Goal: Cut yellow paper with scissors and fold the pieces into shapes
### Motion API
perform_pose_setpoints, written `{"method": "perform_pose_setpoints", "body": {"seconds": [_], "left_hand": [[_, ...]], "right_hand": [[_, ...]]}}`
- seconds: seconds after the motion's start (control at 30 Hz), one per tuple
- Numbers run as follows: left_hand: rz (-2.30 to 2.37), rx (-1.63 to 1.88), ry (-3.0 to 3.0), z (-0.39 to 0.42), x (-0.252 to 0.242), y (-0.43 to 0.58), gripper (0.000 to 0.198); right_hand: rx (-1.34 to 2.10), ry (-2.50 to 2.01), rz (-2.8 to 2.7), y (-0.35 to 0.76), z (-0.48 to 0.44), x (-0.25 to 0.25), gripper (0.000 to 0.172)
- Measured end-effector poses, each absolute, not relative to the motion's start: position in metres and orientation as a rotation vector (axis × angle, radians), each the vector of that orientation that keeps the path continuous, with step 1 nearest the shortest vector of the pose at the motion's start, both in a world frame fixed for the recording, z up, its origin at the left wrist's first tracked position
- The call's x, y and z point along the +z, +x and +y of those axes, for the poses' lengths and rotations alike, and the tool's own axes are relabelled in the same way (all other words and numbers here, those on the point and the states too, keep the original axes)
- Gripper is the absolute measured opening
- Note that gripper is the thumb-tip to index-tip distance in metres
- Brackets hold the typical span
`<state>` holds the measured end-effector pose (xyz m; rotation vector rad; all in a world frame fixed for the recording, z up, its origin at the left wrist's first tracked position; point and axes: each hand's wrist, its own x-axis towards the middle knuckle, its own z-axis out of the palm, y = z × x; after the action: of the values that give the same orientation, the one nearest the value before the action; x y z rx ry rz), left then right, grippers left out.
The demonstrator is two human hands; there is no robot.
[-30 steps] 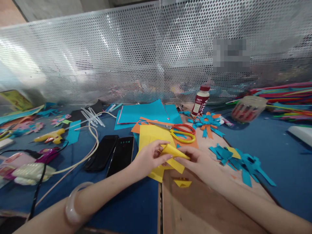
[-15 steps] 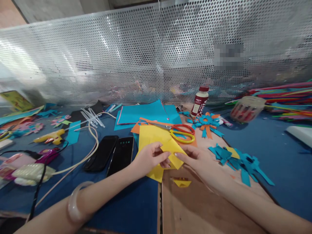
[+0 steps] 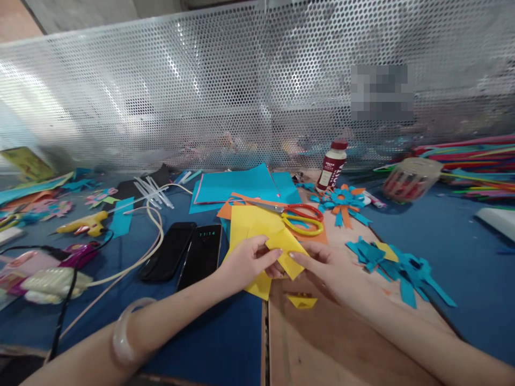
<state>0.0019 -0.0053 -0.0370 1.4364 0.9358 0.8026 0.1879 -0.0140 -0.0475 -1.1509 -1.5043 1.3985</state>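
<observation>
Pinching a small piece of yellow paper (image 3: 286, 251) with both hands, just above the table and directly between them. Gripped at its left side by the left hand (image 3: 253, 257), with thumb on top and fingers curled beneath; gripped at its right side by the right hand (image 3: 326, 262), likewise with thumb above and fingers behind. Looks very light, thin and flexible, yet probably stiff enough to take a crease; likely dry and not slippery, but easily crumpled or torn by a hard pull. Best taken near opposite edges, with thumb pads over fingertips and only mild pressure. Impossible to tell whether folded double.

Beneath and beyond the left hand, spread flat: a larger yellow sheet (image 3: 246, 221), with scissors (image 3: 280, 209) lying across its far part. On the near side of the right hand, a small yellow scrap (image 3: 302, 302).

Readable beyond the right hand, on the dark red label of a bottle (image 3: 330, 170): COSTA, with bigger white letters running sideways beside it and finer print too small to make out. Legible to the left of the left hand, in green on a phone (image 3: 200, 254): 11:14.
</observation>
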Motion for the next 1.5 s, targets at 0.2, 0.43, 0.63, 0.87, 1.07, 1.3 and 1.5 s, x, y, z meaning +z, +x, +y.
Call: {"method": "perform_pose_setpoints", "body": {"seconds": [0.2, 0.43, 0.63, 0.87, 1.07, 1.3, 1.5], "left_hand": [[0.924, 0.806, 1.428, -0.0052, -0.0376, 0.0022, 0.020], [0.923, 0.802, 1.436, -0.0051, -0.0371, 0.0012, 0.020], [0.921, 0.794, 1.433, -0.0052, -0.0369, 0.0020, 0.021], [0.936, 0.785, 1.451, -0.0062, -0.0350, 0.0025, 0.021], [0.939, 0.784, 1.454, -0.0064, -0.0343, 0.0022, 0.021], [0.940, 0.780, 1.458, -0.0053, -0.0354, 0.0021, 0.022], [0.942, 0.776, 1.455, -0.0055, -0.0336, 0.0025, 0.022]], "right_hand": [[1.417, -1.157, -1.476, 0.1866, -0.0161, -0.0446, 0.038], [1.400, -1.234, -1.477, 0.1864, -0.0177, -0.0412, 0.038], [1.392, -1.227, -1.452, 0.1861, -0.0176, -0.0429, 0.035], [1.432, -1.184, -1.466, 0.1876, -0.0165, -0.0461, 0.037], [1.470, -1.142, -1.459, 0.1886, -0.0154, -0.0485, 0.038], [1.466, -1.132, -1.441, 0.1873, -0.0149, -0.0505, 0.036], [1.422, -1.148, -1.436, 0.1862, -0.0143, -0.0500, 0.036]]}}
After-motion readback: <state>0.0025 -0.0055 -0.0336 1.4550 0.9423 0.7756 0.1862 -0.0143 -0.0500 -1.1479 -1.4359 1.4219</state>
